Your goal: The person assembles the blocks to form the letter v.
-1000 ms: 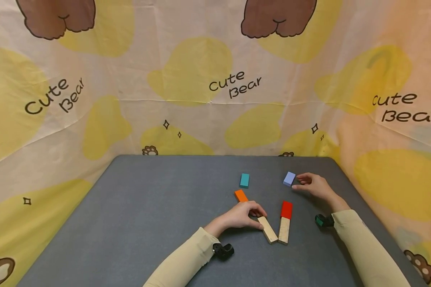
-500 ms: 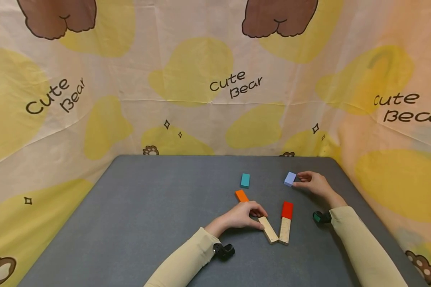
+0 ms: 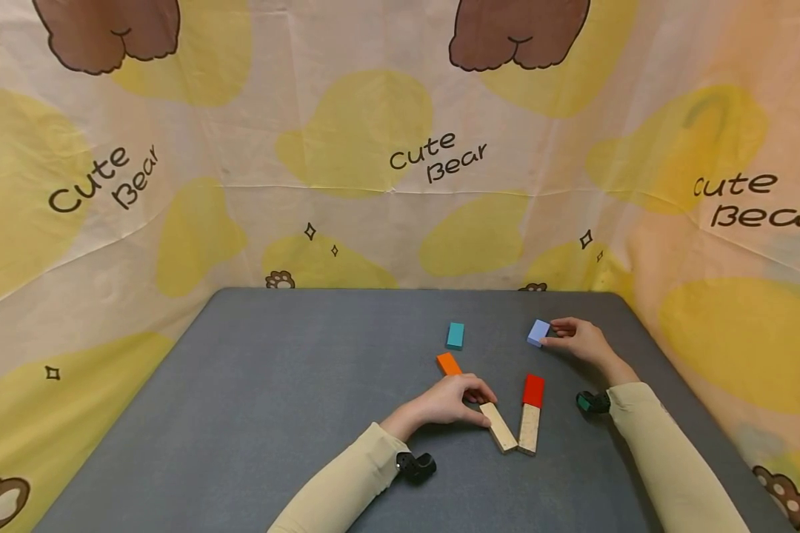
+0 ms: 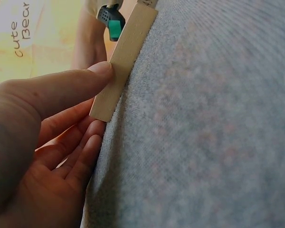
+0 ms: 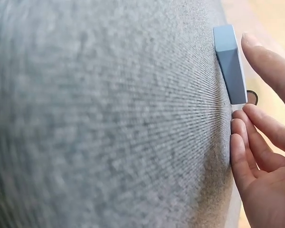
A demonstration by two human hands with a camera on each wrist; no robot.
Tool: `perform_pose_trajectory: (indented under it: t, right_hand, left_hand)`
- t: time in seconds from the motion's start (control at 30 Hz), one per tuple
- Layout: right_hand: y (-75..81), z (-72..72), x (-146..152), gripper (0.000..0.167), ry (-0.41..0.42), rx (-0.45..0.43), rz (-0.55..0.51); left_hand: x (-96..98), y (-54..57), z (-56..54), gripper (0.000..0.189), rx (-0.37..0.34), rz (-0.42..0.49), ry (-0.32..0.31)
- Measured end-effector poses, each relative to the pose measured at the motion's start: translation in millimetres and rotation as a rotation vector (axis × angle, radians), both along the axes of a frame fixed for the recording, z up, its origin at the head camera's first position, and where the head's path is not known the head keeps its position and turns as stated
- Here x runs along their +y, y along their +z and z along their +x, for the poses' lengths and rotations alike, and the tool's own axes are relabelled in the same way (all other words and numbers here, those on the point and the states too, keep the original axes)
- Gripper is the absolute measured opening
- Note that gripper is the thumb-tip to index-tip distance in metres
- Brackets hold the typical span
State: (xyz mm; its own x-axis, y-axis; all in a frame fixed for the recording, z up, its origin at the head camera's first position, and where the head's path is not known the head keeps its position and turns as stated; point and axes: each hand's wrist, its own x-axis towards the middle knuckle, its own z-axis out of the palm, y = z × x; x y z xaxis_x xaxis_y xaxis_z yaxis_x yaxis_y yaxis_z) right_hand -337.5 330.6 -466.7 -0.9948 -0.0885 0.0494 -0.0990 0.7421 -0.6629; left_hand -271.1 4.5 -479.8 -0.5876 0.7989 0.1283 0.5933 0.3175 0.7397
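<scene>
"Pinching something over there, is it, that left hand (image 3: 440, 402)?"

"Yes, its thumb and fingers are clamped on the far end of a pale wooden block (image 3: 498, 428). The near end touches, or all but touches, a second wooden block (image 3: 528, 431), with a red block (image 3: 533, 390) in line beyond."

"And the right hand (image 3: 585, 346)?"

"Farther off, just right of the lavender block (image 3: 538, 331), thumb and fingers parted about it. A gap shows at the thumb; whether any fingertip touches, I can't tell."

"How's the room for moving?"

"The grey table (image 3: 240, 414) runs wide to the left. The lavender and teal (image 3: 455, 335) blocks lie near its far edge, the right sleeve (image 3: 667, 451) near its right one. Just beyond the left hand is an orange block (image 3: 448, 363), partly hidden."

"Any writing?"

"'Cute Bear' (image 3: 438, 158), three times, across the fabric (image 3: 360, 126) behind."
</scene>
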Motion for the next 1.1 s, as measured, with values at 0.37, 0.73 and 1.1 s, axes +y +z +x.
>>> perform_pose_trajectory:
  t: [0.37,0.73,1.1]
  right_hand:
    - [-2.6,-0.8,-2.4,0.068,-0.009,0.012,-0.020]
    - [-1.9,-1.5,-7.5,0.070,-0.031,0.018,-0.006]
    - [-0.8,0.5,-9.6,0.071,-0.025,0.000,0.005]
  left_hand:
    - [-0.4,3.1,1.5,0.033,-0.020,0.004,0.003]
    - [-0.5,2.6,-0.2,0.033,-0.016,-0.002,0.010]
    - [-0.5,3.5,2.2,0.032,-0.025,-0.004,0.008]
